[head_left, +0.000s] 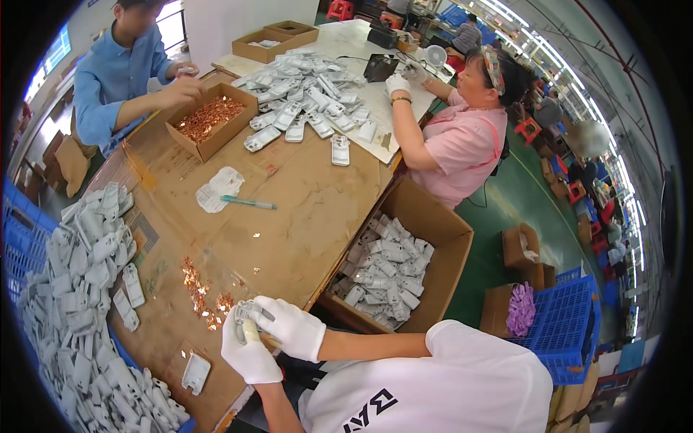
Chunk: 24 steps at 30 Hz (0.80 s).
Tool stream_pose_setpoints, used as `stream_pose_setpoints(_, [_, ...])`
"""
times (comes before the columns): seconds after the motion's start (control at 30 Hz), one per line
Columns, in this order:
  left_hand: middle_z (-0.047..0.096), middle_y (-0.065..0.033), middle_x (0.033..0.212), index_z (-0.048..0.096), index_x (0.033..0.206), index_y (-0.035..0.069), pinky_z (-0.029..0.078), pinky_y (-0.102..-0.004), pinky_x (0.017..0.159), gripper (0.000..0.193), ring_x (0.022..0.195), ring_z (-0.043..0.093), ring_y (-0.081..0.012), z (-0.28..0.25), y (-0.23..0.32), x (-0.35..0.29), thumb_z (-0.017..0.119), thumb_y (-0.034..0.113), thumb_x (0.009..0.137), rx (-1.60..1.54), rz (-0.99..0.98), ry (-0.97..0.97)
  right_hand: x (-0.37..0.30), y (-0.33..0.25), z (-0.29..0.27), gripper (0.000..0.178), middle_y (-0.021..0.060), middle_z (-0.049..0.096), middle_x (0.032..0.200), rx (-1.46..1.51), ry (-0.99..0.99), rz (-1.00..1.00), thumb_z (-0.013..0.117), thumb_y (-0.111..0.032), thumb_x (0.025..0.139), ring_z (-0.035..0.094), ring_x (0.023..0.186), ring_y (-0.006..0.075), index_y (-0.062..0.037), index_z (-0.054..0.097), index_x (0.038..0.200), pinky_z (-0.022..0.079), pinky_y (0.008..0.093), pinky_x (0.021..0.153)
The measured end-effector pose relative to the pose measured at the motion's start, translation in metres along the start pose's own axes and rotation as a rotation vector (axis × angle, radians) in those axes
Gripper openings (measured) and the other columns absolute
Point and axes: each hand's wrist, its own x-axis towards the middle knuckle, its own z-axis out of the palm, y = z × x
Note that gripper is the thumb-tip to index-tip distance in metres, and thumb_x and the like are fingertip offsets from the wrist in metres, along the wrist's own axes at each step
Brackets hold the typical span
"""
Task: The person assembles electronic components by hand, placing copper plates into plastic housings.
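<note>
My left hand [249, 355], in a white glove, grips a small grey plastic part [245, 313] just above the near edge of the cardboard-covered table [289, 224]. My right hand [294, 329], also gloved, closes on the same part from the right. Small copper pieces [198, 289] lie scattered on the cardboard just left of my hands. One loose grey part [195, 372] lies below them by the table edge.
A heap of grey parts [79, 289] fills the left side over a blue crate [18, 238]. A cardboard box of grey parts [390, 267] stands to the right. Farther off are a teal pen [249, 203], a box of copper pieces [211, 119] and two seated people [462, 137].
</note>
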Motion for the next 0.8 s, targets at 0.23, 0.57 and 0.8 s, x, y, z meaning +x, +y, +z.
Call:
stream_pose_setpoints(0.23, [0.06,-0.018,0.122,0.05,0.129,-0.011,0.048,-0.0323,0.094,0.035,0.109,0.06,-0.0229,0.002,-0.009,0.008,0.049,-0.002,0.095,-0.211,-0.11,-0.002,0.015,0.005,-0.008,0.046,0.0157,0.051,0.123,0.034,-0.139,0.104,0.07,-0.017,0.079,0.059,0.1,0.0335,-0.0044,0.053,0.12,0.052,0.0417,0.084])
stream_pose_setpoints(0.57, [0.062,-0.0162,0.119,0.052,0.127,-0.01,0.049,-0.0316,0.091,0.034,0.107,0.06,-0.0207,-0.008,0.002,-0.002,0.05,-0.001,0.094,-0.256,-0.049,0.035,0.017,-0.005,-0.004,0.045,0.0144,0.051,0.125,0.01,-0.073,-0.008,0.068,-0.017,0.08,0.059,0.101,0.0327,-0.0065,0.053,0.122,0.052,0.0408,0.085])
stream_pose_setpoints(0.8, [0.063,-0.0149,0.117,0.053,0.127,-0.009,0.049,-0.0313,0.091,0.035,0.104,0.061,-0.02,-0.015,0.002,-0.01,0.051,-0.001,0.092,-0.211,-0.008,0.061,0.015,-0.012,-0.003,0.047,0.016,0.052,0.122,0.138,0.021,-0.059,0.07,-0.012,0.078,0.059,0.104,0.0354,-0.0064,0.054,0.122,0.052,0.0412,0.086])
